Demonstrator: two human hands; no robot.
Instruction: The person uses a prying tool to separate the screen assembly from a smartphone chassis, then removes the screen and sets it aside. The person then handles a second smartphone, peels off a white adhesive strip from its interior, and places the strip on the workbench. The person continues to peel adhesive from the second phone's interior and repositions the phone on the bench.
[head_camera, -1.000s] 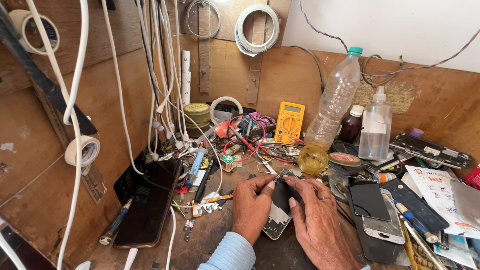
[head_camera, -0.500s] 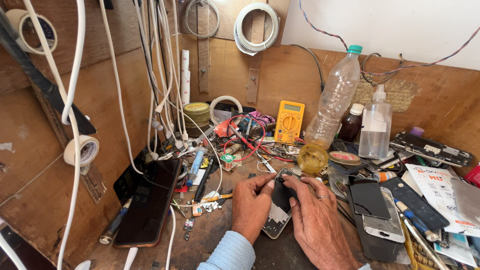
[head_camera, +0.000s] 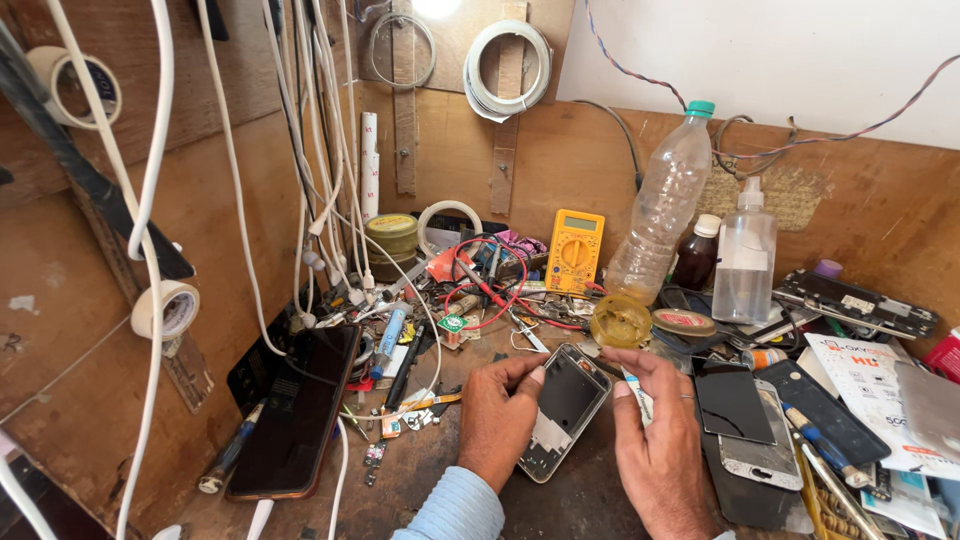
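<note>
Head view, cluttered wooden workbench. I see both hands low at centre, closed around a phone frame (head_camera: 563, 412), a silver-edged body with a dark inner face, lying tilted with its top toward 1 o'clock. My left hand (head_camera: 497, 420) grips the frame's left long edge, thumb resting near the upper corner. My right hand (head_camera: 660, 450) grips the right long edge, fingers curled, thumb on the rim; there is a ring on one finger. A small white strip shows between the right fingers, too small to identify.

At 9 o'clock from the hands, a dark smartphone (head_camera: 295, 415) leans face-up against the left wall, a screwdriver (head_camera: 228, 455) just beside its lower end. At 12 o'clock, a yellow multimeter (head_camera: 575, 250) stands against the back panel with red leads (head_camera: 490, 290) looped in front of it. At 1 o'clock, an empty plastic bottle (head_camera: 665, 205) with a green cap, a brown bottle (head_camera: 697, 255) and a clear spray bottle (head_camera: 745, 255) stand close together. A round yellowish lid (head_camera: 620, 320) lies just beyond the right fingertips. At 3 o'clock, loose phone screens (head_camera: 735, 405) overlap. White cables (head_camera: 330, 150) hang at 11 o'clock; tape rolls (head_camera: 165, 310) sit on the left wall.
</note>
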